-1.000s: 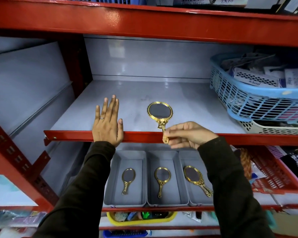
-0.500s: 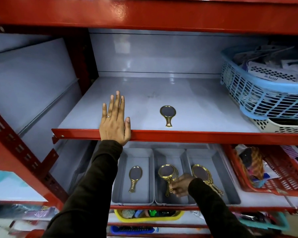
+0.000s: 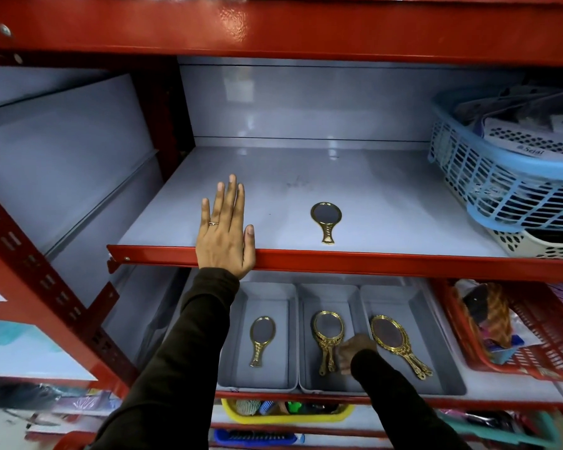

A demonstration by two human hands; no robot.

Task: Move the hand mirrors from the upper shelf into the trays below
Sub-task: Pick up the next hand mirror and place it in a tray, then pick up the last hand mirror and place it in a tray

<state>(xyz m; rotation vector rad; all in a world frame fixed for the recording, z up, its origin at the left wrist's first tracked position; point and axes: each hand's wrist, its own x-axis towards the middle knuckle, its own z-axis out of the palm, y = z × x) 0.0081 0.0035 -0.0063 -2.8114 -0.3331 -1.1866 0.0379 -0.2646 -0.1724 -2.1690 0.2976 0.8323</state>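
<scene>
Likely light and stiff, the last mirror (image 3: pixel 326 221) has breakable glass and a slick gold frame, so its narrow handle is the place to pinch. It lies flat near the upper shelf's red front edge (image 3: pixel 371 259), handle toward the edge. Left of it, the left hand (image 3: pixel 224 235) rests flat, fingers spread, holding nothing. Below the edge, the right hand (image 3: pixel 351 352) sits curled beside the mirrors in the middle tray (image 3: pixel 330 290); whether it grips one, I cannot tell.

The grey metal upper shelf (image 3: pixel 371 190) lies bare around one small gold hand mirror (image 3: pixel 326 220); the blue plastic lattice basket (image 3: pixel 501 186) crowds its right end (the flat left hand (image 3: pixel 225 232) covers the front edge).
</scene>
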